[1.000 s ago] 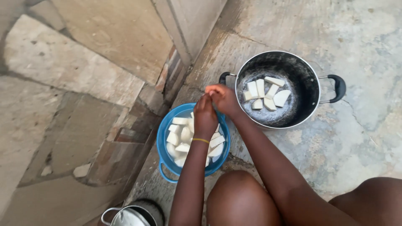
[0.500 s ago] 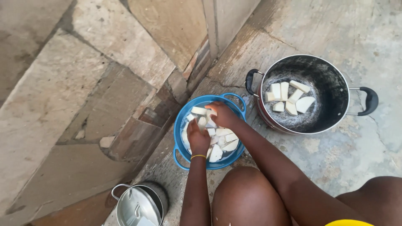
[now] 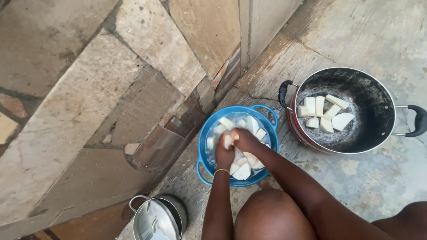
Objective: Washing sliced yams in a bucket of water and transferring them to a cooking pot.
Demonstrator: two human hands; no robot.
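Nearest, bare knee [image 3: 271, 215], both forearms reaching forward past it. Yellow band [image 3: 221, 171] around left wrist. Left hand [image 3: 224, 149] down in blue bowl [image 3: 204, 133], fingers curled around white chunk [image 3: 228, 141]. Right hand [image 3: 244, 140] touching left hand, closed against same chunk from right; both clasping it together, just above water in bowl. Around and under hands: more white chunks, one [image 3: 242, 172] just behind left hand, one [image 3: 226, 122] just ahead of it, another [image 3: 260, 133] right of right hand. Bowl on concrete floor [image 3: 356, 186], handles front left and far right.

Behind and left of left hand, by elbow: small steel pot [image 3: 158, 218] with lid, partly cut off at frame edge.

Ahead and right of right hand, well apart from it: big dark pot [image 3: 369, 102] with two black handles, near side just beside bowl. Inside it, heap of cut white pieces [image 3: 327, 115] on bottom.

Ahead and left of hands, beyond bowl: stone-faced wall [image 3: 111, 80], meeting floor just past bowl rim.
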